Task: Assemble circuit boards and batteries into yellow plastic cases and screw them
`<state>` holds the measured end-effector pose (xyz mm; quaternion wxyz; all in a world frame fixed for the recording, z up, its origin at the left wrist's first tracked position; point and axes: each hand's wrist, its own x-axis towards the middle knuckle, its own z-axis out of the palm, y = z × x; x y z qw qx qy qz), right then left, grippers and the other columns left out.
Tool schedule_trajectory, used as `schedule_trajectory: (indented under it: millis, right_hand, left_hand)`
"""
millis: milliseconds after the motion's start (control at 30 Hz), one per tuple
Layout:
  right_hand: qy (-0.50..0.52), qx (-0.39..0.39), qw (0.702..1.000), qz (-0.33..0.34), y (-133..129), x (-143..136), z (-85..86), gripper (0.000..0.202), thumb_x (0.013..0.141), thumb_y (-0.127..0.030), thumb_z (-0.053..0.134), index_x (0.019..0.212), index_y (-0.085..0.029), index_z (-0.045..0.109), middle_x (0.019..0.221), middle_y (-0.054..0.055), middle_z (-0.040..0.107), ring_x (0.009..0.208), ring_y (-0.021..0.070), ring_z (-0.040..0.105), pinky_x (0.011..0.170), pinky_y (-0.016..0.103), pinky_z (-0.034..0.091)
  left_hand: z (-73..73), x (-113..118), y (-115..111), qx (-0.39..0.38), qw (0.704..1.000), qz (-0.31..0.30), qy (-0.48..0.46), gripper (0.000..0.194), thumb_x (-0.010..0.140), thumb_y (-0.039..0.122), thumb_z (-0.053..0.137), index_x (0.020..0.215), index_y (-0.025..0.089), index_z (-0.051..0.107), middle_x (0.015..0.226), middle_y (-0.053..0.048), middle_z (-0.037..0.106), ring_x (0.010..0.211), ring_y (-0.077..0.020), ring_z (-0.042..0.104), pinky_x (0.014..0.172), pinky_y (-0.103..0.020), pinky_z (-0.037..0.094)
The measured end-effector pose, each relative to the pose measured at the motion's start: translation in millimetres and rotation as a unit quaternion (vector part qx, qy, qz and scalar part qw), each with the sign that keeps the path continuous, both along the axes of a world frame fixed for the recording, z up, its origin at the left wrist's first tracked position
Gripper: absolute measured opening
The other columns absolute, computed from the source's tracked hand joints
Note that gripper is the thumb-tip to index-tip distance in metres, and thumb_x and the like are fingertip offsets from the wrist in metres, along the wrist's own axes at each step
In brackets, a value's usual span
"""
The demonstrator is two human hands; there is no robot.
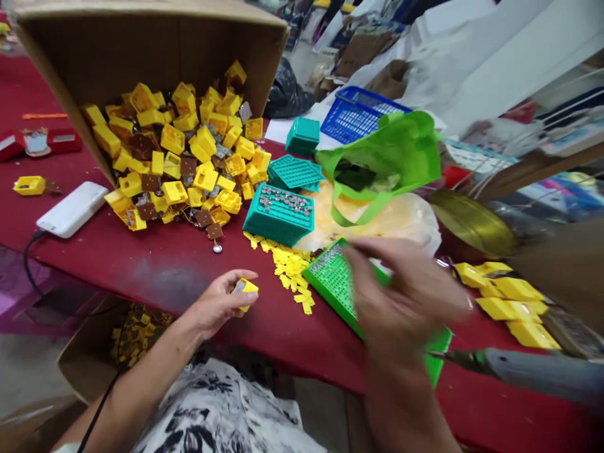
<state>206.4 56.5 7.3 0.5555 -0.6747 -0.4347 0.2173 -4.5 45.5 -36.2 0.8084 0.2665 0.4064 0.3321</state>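
Note:
My left hand (221,303) is closed around a small yellow plastic housing (245,294), held between thumb and fingers just over the table's front edge. Over the green perforated tray (333,283) is my right hand (401,296), smeared by motion. Whether its fingers grip anything cannot be made out. Tiny metal pieces fill the tray's far end, and the hand covers much of the rest. An electric screwdriver (528,374) lies at the right, its tip by the tray's near end. Flat yellow pieces (290,267) are scattered between the tray and a teal tray stack (278,217).
A tipped cardboard box (155,44) spills yellow housings with brown boards onto the red table (174,270). A white power bank (72,209) with a cable lies left. A green bag (391,157) and blue basket (353,116) stand behind. Yellow housings (514,302) sit right.

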Motion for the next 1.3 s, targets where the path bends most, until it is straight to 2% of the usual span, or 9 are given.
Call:
schedule_trajectory:
  millis: [33,67,100,167,367,567,767,1033,1300]
  right_hand:
    - [-0.084,0.003,0.995,0.061,16.0,-5.1,0.9,0.017,0.086,-0.036,0.074,0.09,-0.02,0.076,0.104,0.006,0.069,0.108,0.0247,0.061,0.106,0.042,0.045]
    - [-0.227,0.001,0.966,0.124,32.8,-9.4,0.6,0.015,0.089,-0.034,0.068,0.091,-0.021,0.077,0.101,0.007,0.07,0.103,0.0244,0.062,0.103,0.041,0.046]
    - [-0.372,-0.011,0.913,0.166,49.6,-13.1,-1.1,0.021,0.095,-0.029,0.058,0.096,-0.022,0.077,0.101,0.008,0.071,0.1,0.0238,0.061,0.099,0.04,0.047]
    - [-0.451,-0.016,0.873,0.182,79.3,-19.5,-8.0,0.028,0.096,-0.024,0.049,0.099,-0.019,0.077,0.101,0.011,0.07,0.097,0.0251,0.059,0.094,0.04,0.046]
    - [-0.541,-0.047,0.822,0.171,111.0,-32.6,-26.2,0.037,0.094,-0.014,0.04,0.101,-0.011,0.076,0.095,0.017,0.066,0.09,0.026,0.054,0.082,0.035,0.04]
    - [-0.59,-0.1,0.788,0.143,118.3,-40.8,-20.7,0.031,0.087,-0.008,0.042,0.092,-0.003,0.073,0.091,0.022,0.063,0.081,0.0252,0.055,0.071,0.033,0.034]
    - [-0.591,-0.132,0.787,0.116,130.6,-40.1,-18.7,0.025,0.087,-0.009,0.047,0.091,-0.006,0.072,0.089,0.022,0.066,0.072,0.0237,0.059,0.064,0.031,0.035]
    - [-0.558,-0.137,0.814,0.089,134.5,-28.6,-22.0,0.025,0.084,-0.011,0.047,0.079,-0.01,0.072,0.086,0.022,0.067,0.074,0.025,0.06,0.069,0.037,0.044]
    - [-0.432,-0.116,0.888,0.109,125.8,-18.2,-10.0,0.025,0.073,-0.004,0.053,0.054,-0.019,0.055,0.059,0.01,0.053,0.081,0.0308,0.063,0.084,0.051,0.047]
  left_hand:
    - [-0.9,-0.7,-1.1,0.004,1.0,-0.006,0.01,0.061,0.056,0.033,0.094,0.109,0.017,0.069,0.079,0.002,0.06,0.069,-0.0089,0.059,0.055,-0.019,0.04]
    - [-2.1,-1.8,-1.8,0.009,1.0,-0.005,0.019,0.065,0.057,0.036,0.094,0.113,0.017,0.068,0.083,0.001,0.062,0.074,-0.0112,0.062,0.058,-0.02,0.043]
    - [-3.7,-3.5,-2.1,0.012,1.0,0.001,0.026,0.068,0.058,0.039,0.093,0.117,0.018,0.067,0.087,-0.001,0.064,0.08,-0.0141,0.066,0.062,-0.022,0.047]
    - [-7.3,-7.6,-1.5,0.019,0.999,0.027,0.034,0.069,0.06,0.042,0.092,0.12,0.018,0.067,0.096,-0.004,0.067,0.088,-0.0173,0.068,0.072,-0.027,0.052]
    - [-15.4,-17.7,8.0,0.056,0.993,0.096,0.03,0.059,0.058,0.045,0.094,0.103,0.014,0.072,0.095,-0.007,0.073,0.084,-0.0142,0.066,0.081,-0.026,0.048]
    - [-17.6,-21.8,15.0,0.076,0.991,0.099,0.043,0.065,0.063,0.059,0.088,0.107,0.013,0.073,0.09,-0.006,0.073,0.074,-0.0134,0.062,0.062,-0.023,0.042]
    - [-19.0,-23.0,15.1,0.055,0.992,0.105,0.035,0.062,0.063,0.059,0.087,0.104,0.014,0.074,0.089,-0.006,0.072,0.075,-0.0134,0.063,0.061,-0.022,0.044]
    - [-15.9,-22.1,11.9,0.025,0.992,0.125,-0.021,0.051,0.066,0.048,0.089,0.102,0.015,0.074,0.094,-0.007,0.074,0.078,-0.0143,0.066,0.065,-0.023,0.052]
    - [-12.3,-22.6,9.2,-0.015,0.987,0.138,-0.084,0.026,0.084,0.032,0.075,0.103,0.014,0.074,0.101,-0.01,0.076,0.085,-0.0171,0.071,0.07,-0.026,0.058]
